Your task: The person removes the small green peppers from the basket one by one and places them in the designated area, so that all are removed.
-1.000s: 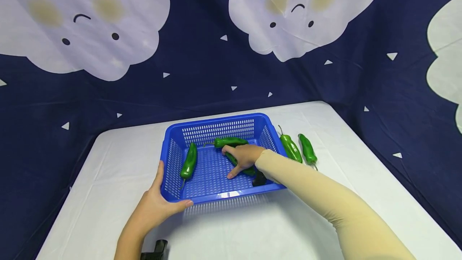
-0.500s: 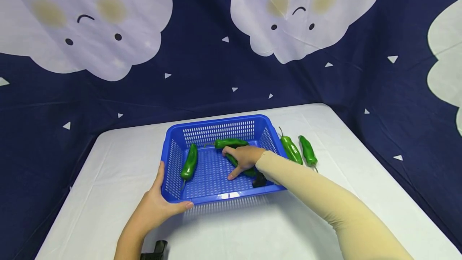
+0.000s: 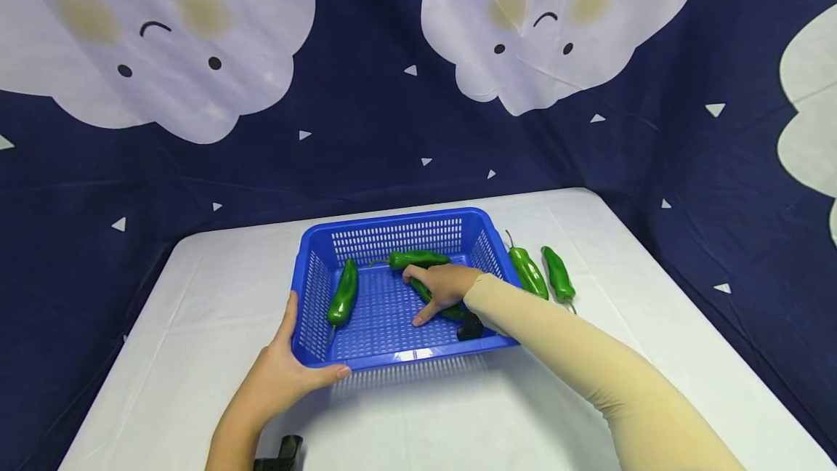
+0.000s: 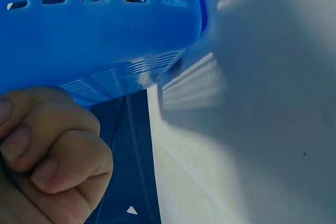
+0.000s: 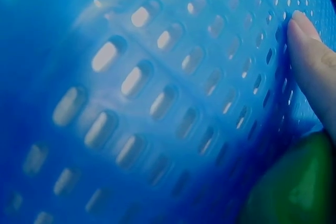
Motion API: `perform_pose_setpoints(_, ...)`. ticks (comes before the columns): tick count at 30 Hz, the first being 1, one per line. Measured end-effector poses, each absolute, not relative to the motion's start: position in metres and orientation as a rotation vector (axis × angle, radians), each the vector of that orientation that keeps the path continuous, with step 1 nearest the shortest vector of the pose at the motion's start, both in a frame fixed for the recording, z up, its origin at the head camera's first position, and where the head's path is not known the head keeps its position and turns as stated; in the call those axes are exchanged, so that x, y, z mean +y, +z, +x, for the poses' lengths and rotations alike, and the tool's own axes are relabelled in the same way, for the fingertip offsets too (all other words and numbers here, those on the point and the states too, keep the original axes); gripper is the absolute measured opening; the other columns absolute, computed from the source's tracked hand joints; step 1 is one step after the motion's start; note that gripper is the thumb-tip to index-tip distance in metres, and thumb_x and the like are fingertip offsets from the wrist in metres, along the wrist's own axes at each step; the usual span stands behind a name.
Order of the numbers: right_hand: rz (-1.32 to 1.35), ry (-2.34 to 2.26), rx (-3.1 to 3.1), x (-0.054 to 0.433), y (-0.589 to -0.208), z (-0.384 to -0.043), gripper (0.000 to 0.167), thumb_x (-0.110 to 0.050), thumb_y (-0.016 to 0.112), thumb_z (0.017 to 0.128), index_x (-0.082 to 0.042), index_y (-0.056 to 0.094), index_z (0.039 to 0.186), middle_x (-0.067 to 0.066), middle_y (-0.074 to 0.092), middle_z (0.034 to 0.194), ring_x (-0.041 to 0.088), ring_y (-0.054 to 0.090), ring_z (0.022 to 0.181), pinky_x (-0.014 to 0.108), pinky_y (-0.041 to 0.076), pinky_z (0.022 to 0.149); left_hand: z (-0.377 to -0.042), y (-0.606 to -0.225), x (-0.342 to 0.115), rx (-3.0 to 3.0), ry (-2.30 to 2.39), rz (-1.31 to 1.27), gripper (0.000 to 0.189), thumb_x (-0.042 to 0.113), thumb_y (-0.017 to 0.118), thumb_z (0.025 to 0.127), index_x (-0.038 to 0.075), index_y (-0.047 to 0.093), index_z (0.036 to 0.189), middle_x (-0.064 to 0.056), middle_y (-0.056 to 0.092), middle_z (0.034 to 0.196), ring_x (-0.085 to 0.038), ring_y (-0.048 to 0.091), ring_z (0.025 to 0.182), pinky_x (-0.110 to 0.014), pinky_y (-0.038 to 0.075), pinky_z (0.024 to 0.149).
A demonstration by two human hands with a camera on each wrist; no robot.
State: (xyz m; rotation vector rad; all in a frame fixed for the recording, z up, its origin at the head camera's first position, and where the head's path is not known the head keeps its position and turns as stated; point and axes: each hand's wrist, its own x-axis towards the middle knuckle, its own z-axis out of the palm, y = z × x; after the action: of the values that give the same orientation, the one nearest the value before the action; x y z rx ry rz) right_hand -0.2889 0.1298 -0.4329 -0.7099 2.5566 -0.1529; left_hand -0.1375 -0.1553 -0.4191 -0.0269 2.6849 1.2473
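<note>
A blue plastic basket (image 3: 405, 362) with slotted walls stands on the table, seen from below its wall in the left wrist view. My left hand (image 3: 277, 373) holds its near left corner, thumb along the front and index finger up the left side; the other fingers (image 4: 73, 161) are curled. Inside the basket, my right hand (image 3: 441, 286) lies over a long green chili pepper (image 3: 451, 311), index finger bent at its far end and thumb (image 5: 312, 56) stretched toward the slotted floor. Its remaining fingers are hidden. Two more peppers lie inside, one at the left (image 3: 343, 295), one at the back (image 3: 418, 259).
Two green chili peppers, a nearer one (image 3: 528, 271) and a farther one (image 3: 557, 272), lie on the white tablecloth (image 3: 418, 420) right of the basket. A dark blue curtain (image 3: 366, 93) with clouds hangs behind. Black wrist gear (image 3: 288, 453) shows at the left wrist.
The whole head view has shifted slightly. Both hands, the basket and the peppers keep their places.
</note>
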Motion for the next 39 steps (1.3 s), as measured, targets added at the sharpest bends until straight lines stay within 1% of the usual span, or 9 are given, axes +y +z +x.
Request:
perform_pose_setpoints(7, -0.708, -0.168, 2.548, 0.1297, -0.4321, -0.2886, 0.084, -0.068, 0.076, 0.071, -0.04, 0.036, 0.139, 0.003, 0.064, 0.114, 0.015, 0.059, 0.098, 0.038, 0.049, 0.093, -0.1374, -0.4196, -0.1556, 2.695, 1.234, -0.026, 0.146, 0.059, 0.088, 0.063, 0.03, -0.02, 0.156, -0.03, 0.031, 0.157, -0.048, 0.049, 0.133, -0.064, 0.042, 0.104)
perform_pose_setpoints(10, -0.708, -0.173, 2.547, 0.1295, -0.4313, -0.2883, 0.083, -0.068, 0.076, 0.071, -0.04, 0.036, 0.139, 0.002, 0.063, 0.111, 0.016, 0.058, 0.096, 0.038, 0.049, 0.092, -0.1374, -0.4198, -0.1556, 2.694, 1.237, -0.023, 0.146, 0.059, 0.088, 0.063, 0.03, -0.02, 0.156, -0.03, 0.031, 0.157, -0.048, 0.049, 0.133, -0.064, 0.042, 0.104)
perform_pose_setpoints(15, -0.687, -0.188, 2.545, 0.13, -0.4318, -0.2879, 0.083, -0.067, 0.077, 0.071, -0.04, 0.037, 0.137, 0.001, 0.061, 0.102, 0.017, 0.057, 0.091, 0.037, 0.049, 0.086, -0.1373, -0.4199, -0.1552, 2.694, 1.242, -0.02, 0.146, 0.059, 0.088, 0.063, 0.028, -0.019, 0.157, -0.03, 0.031, 0.157, -0.047, 0.049, 0.133, -0.063, 0.042, 0.104)
perform_pose_setpoints(22, -0.683, -0.197, 2.545, 0.1296, -0.4306, -0.2874, 0.082, -0.066, 0.078, 0.071, -0.04, 0.037, 0.137, 0.0, 0.061, 0.101, 0.017, 0.057, 0.09, 0.036, 0.048, 0.085, -0.1373, -0.4202, -0.1553, 2.697, 1.246, -0.016, 0.146, 0.059, 0.088, 0.062, 0.029, -0.019, 0.157, -0.03, 0.033, 0.156, -0.047, 0.05, 0.132, -0.063, 0.043, 0.103)
perform_pose_setpoints(27, -0.689, -0.2, 2.541, 0.1294, -0.4298, -0.2873, 0.081, -0.065, 0.078, 0.071, -0.039, 0.037, 0.136, 0.001, 0.06, 0.097, 0.018, 0.056, 0.087, 0.035, 0.048, 0.082, -0.1371, -0.4205, -0.1562, 2.696, 1.256, -0.016, 0.146, 0.059, 0.088, 0.062, 0.029, -0.019, 0.157, -0.029, 0.033, 0.156, -0.046, 0.05, 0.132, -0.063, 0.043, 0.104)
perform_pose_setpoints(35, -0.702, -0.189, 2.521, 0.1302, -0.4278, -0.2867, 0.08, -0.063, 0.079, 0.071, -0.039, 0.038, 0.135, -0.001, 0.059, 0.091, 0.016, 0.055, 0.085, 0.036, 0.048, 0.083, -0.1366, -0.4201, -0.1557, 2.691, 1.256, -0.024, 0.147, 0.059, 0.088, 0.062, 0.03, -0.02, 0.156, -0.03, 0.035, 0.154, -0.045, 0.052, 0.13, -0.063, 0.043, 0.104)
perform_pose_setpoints(39, -0.714, -0.165, 2.501, 0.1291, -0.4237, -0.2854, 0.078, -0.062, 0.08, 0.072, -0.04, 0.038, 0.134, -0.001, 0.062, 0.097, 0.015, 0.057, 0.088, 0.038, 0.049, 0.087, -0.1366, -0.4196, -0.1554, 2.696, 1.26, -0.023, 0.147, 0.059, 0.089, 0.061, 0.029, -0.019, 0.157, -0.03, 0.037, 0.154, -0.045, 0.054, 0.129, -0.062, 0.044, 0.103)
